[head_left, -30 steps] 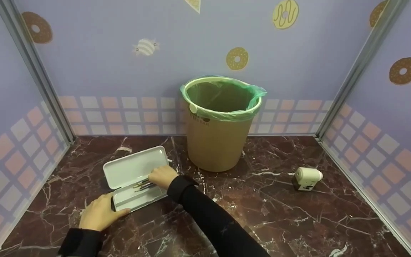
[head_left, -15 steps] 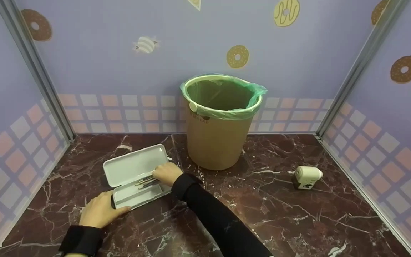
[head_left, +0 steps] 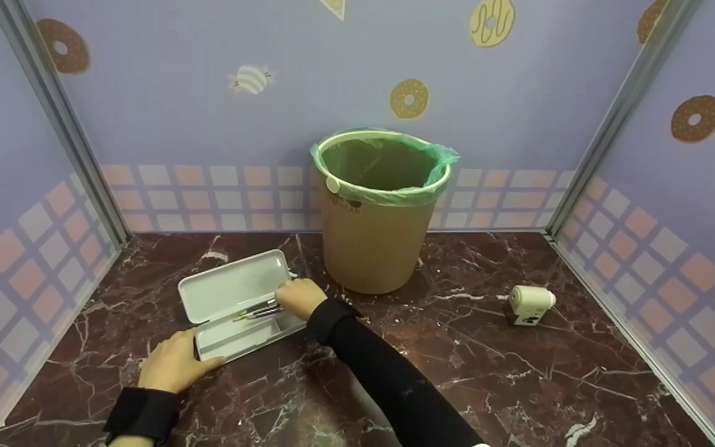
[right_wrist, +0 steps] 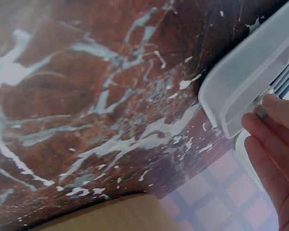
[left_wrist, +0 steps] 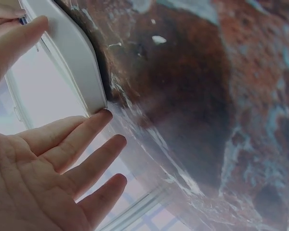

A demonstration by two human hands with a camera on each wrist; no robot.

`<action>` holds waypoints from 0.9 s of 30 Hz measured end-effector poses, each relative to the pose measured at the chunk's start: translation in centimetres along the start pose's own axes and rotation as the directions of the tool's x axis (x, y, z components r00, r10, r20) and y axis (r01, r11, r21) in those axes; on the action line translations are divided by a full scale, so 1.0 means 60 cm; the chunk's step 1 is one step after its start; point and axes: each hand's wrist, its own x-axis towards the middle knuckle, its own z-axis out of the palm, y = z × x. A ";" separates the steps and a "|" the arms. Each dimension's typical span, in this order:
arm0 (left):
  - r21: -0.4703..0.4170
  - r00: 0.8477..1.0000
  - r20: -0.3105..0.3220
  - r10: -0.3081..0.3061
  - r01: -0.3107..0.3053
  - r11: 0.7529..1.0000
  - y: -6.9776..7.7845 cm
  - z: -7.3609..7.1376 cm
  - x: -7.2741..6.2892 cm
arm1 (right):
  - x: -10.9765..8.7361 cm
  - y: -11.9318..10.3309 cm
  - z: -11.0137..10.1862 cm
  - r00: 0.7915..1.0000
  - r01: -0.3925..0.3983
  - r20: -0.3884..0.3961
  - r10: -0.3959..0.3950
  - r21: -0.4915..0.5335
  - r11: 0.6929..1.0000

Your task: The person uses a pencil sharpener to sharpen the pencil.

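Note:
A white pencil case (head_left: 247, 341) lies on the table with its lid (head_left: 233, 287) folded back. My right hand (head_left: 300, 298) reaches into its right half, thumb and fingertips pinching the ends of several slim pens (head_left: 258, 310). Those pens have dark barrels and gold or silver tips pointing left, over the inner compartments. In the right wrist view the pens (right_wrist: 285, 79) run into the pinch at the case's end. My left hand (head_left: 172, 363) rests at the left end, fingers straight. The left wrist view has the thumb and a fingertip touching the case wall (left_wrist: 82, 57).
Behind the case, to the right, stands a tan trash bin (head_left: 373, 248) with a green bag liner (head_left: 395, 197) over its rim. A small cream-coloured bottle (head_left: 530, 304) is on the right of the dark marble table (head_left: 457, 372). Patterned walls (head_left: 208, 124) enclose the back and both sides.
My right hand has shifted a little right and away from me within the case, and the pens' tips have shifted slightly back. My left hand has stayed at the left end.

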 end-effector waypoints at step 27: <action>-0.269 0.994 -0.082 0.069 -0.089 0.959 0.167 -0.015 0.026 | -0.168 0.075 -0.004 0.930 -0.152 -0.068 0.361 0.823 0.547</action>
